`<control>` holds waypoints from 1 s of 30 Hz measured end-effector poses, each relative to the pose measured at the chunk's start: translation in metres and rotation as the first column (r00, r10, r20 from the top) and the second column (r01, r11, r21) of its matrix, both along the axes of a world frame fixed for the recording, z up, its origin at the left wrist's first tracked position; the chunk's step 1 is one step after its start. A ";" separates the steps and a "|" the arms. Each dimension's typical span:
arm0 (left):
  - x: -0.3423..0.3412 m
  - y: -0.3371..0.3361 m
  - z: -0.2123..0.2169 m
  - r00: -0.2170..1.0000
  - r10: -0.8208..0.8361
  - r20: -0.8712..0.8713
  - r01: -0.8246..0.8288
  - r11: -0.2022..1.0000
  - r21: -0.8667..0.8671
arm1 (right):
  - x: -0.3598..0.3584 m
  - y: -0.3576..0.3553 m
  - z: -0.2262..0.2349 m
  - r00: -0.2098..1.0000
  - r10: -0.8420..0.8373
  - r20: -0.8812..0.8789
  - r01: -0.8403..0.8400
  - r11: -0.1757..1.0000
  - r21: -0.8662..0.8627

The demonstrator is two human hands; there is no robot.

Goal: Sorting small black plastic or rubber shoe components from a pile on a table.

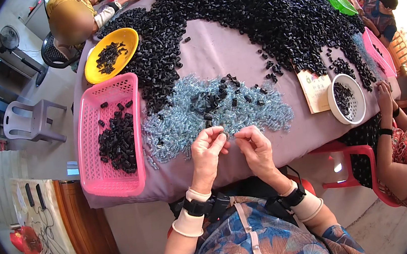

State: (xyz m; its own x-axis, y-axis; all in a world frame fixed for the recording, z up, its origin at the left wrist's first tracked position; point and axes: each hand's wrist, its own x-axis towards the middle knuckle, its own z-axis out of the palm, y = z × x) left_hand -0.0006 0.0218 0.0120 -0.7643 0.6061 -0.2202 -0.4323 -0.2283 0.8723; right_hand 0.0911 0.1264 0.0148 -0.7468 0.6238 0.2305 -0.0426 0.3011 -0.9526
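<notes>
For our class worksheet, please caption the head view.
Left hand holds a dark piece near right hand and bluish pile.

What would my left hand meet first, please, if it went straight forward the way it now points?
Probably the bluish pile, just beyond your left hand in the picture. The height is unclear from this view, so the hand might pass over it.

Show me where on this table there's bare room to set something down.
The tablecloth is mostly bare mid-table, between the arching black pieces and the clear coils. Another patch lies between the coils and the white basket; a strip runs from the left pink basket to the left hand. The far side is crowded.
</notes>
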 end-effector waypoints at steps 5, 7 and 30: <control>0.004 -0.004 0.004 0.998 0.004 0.070 -0.007 0.999 0.039 | -0.003 -0.008 0.005 0.997 0.059 -0.044 -0.061 0.998 -0.033; 0.005 -0.005 0.003 0.996 0.002 0.094 -0.006 0.999 0.047 | -0.004 -0.007 0.003 0.998 0.053 -0.038 -0.054 0.998 -0.016; -0.002 -0.021 -0.011 0.950 -0.134 0.282 0.075 0.975 0.209 | -0.014 0.000 0.018 0.962 0.259 0.084 -0.255 0.965 -0.057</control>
State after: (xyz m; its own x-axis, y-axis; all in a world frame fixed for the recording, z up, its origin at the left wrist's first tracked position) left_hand -0.0028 0.0006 0.0013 -0.6141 0.7322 -0.2947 -0.6919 -0.3198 0.6473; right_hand 0.0773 0.1262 0.0331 -0.8995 0.4167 0.1313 -0.0265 0.2480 -0.9684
